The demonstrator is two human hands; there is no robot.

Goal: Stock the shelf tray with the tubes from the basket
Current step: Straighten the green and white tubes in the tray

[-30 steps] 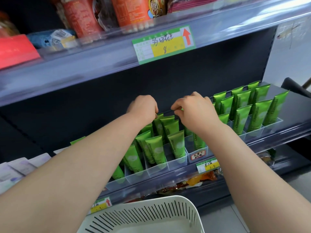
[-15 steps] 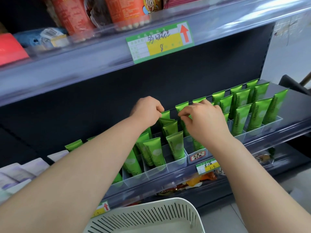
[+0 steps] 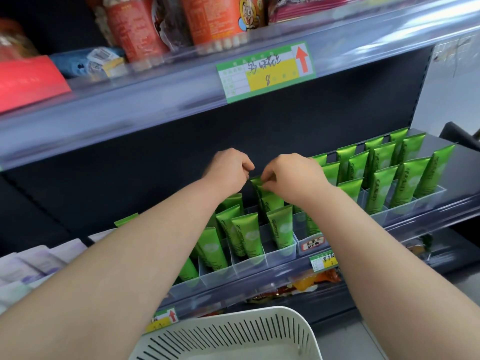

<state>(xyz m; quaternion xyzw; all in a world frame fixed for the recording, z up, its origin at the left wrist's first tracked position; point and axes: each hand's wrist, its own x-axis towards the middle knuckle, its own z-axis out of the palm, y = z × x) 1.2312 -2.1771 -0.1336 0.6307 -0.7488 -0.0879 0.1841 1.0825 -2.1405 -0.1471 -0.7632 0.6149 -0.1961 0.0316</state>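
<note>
Dark shelving fills mid-frame, where the right hand pinches the crimped top of a green tube and the left hand curls beside it, its grip hidden. I'd lower it straight, cap down, into a rear slot of the shelf tray, sparing the neighbouring tubes; the white basket sits bottom centre.

Green tubes stand cap-down, some leaning, in the clear tray.

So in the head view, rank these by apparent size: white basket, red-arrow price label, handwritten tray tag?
1. white basket, though it's nearest the camera
2. red-arrow price label
3. handwritten tray tag
</note>
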